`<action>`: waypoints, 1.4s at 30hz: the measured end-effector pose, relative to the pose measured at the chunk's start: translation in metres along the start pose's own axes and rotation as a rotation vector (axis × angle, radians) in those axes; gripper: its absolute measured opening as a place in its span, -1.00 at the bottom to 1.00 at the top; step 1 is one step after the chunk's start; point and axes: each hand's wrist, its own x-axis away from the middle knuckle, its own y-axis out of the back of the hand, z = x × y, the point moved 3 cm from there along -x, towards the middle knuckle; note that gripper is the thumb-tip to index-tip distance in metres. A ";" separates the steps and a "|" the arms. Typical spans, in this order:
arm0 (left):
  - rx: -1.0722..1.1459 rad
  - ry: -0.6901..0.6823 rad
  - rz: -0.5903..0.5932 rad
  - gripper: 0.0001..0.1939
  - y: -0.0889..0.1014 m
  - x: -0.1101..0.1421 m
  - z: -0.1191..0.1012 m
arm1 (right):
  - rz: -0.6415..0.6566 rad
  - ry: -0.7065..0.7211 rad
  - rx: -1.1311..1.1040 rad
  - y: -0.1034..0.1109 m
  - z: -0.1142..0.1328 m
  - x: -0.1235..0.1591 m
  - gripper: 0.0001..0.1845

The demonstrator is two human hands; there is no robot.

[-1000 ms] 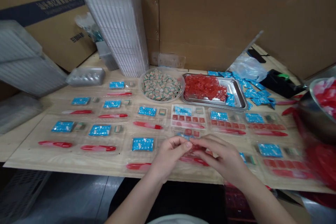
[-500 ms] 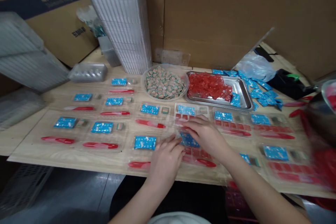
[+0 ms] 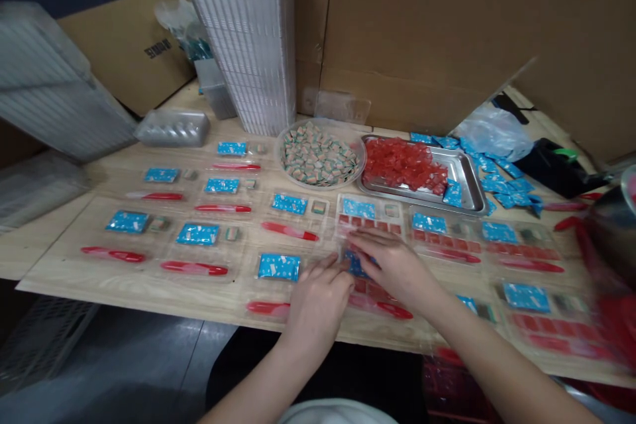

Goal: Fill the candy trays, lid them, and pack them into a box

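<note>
Right hand is down flat, fingers open and lying across a blue packet at the lower end of a clear plastic tray. It looks like pressing, not pinching, though the hand hides part of the packet. Left hand sits at 7 o'clock from it, loosely open, its fingertips right beside the packet with no visible grip.

Here's the danger: push off-centre and that packet could skid out of its slot. A dragging palm could also knock the red squares at 12 o'clock, or the red stick at 5 o'clock.

Room is tight! Another blue packet waits at 9 o'clock, and neighbouring trays crowd both sides, so a wide sweep of either hand could catch their raised edges. Only a narrow strip of pale wood shows along the front edge of the table at 6 o'clock, and the trays at 4 o'clock run close to that drop. Farther out at 1 o'clock, the steel tray of red sweets has a raised rim that could snag a reaching wrist.
</note>
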 end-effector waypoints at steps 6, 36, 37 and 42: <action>0.004 0.006 -0.005 -0.94 0.000 0.001 -0.001 | -0.092 -0.068 0.055 0.009 -0.008 -0.002 -0.70; -0.053 -0.072 0.030 -0.88 -0.003 0.001 -0.008 | -0.096 -0.335 0.154 0.046 -0.118 -0.051 -0.86; -0.055 -0.066 0.025 -0.87 -0.003 0.001 -0.009 | -0.065 -0.306 0.087 0.045 -0.101 -0.044 -0.86; -0.096 -0.053 0.028 -0.85 -0.010 0.001 -0.009 | 0.196 0.032 0.041 0.023 -0.016 -0.030 -0.87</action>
